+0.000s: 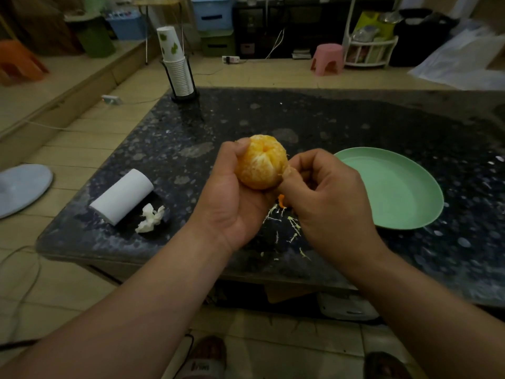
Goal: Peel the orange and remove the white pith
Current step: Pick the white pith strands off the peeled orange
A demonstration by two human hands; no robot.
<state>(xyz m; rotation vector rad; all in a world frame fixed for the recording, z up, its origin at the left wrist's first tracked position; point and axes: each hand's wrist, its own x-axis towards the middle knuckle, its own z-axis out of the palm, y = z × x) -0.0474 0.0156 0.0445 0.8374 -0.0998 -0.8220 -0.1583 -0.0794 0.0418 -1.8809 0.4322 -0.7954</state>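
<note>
Orange (261,162), fully peeled with pale segments showing, is held in the air above a dark speckled stone table (328,119), just left of a green plate (396,187). The left hand (232,198) cups it from below and behind, with the thumb curled over its upper left side. The right hand (328,192) sits between the orange and the plate, overlapping the plate's left rim in this view. Its fingers are curled in, and its thumb and forefinger are pressed together on a pith shred (282,172) at the orange's right flank. Left of the plate and nearer the person, under the hands, loose pith strands (293,222) and a small scrap of orange peel (281,201) lie scattered on the table, close to its near edge. Far left of the plate, a white paper roll (123,196) lies on its side near the table's left edge, with a crumpled tissue (150,217) beside it. A stack of paper cups (177,64) in a black holder stands at the corner farthest from the plate, up and to the left. A broad stretch of open tabletop runs beyond the plate to the far edge, and more lies to the plate's right. Tiled floor surrounds the table, and a pink stool (328,59) stands past the far edge.
</note>
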